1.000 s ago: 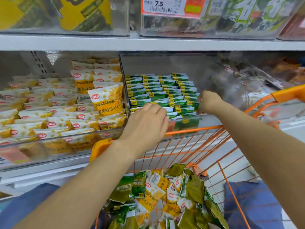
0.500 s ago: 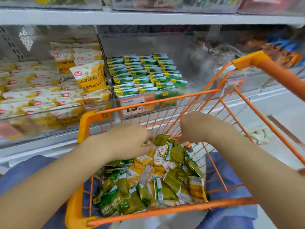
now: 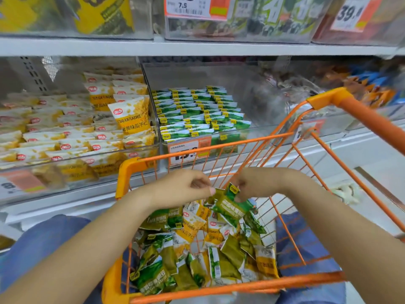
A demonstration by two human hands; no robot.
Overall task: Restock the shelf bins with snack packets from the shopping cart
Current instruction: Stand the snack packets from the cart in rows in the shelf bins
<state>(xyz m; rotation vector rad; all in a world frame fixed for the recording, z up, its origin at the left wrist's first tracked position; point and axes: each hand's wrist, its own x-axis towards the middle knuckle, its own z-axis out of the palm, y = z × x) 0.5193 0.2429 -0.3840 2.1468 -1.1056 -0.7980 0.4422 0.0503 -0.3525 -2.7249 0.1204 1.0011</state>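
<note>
Right hand (image 3: 257, 185) pinches a green snack packet (image 3: 230, 207), long axis tilting down-right; left hand (image 3: 186, 187), fingers curled, touches its corner above the orange cart (image 3: 129, 172).

Green packet (image 3: 230, 208) above cart (image 3: 135, 165)

Both forearms are bare from the lower frame edge up to the left hand (image 3: 184, 189) and the right hand (image 3: 260, 185), with no sleeve, watch or ring showing. Blue cloth, possibly denim trousers, shows at seven o'clock and at five o'clock beneath the arms.
</note>
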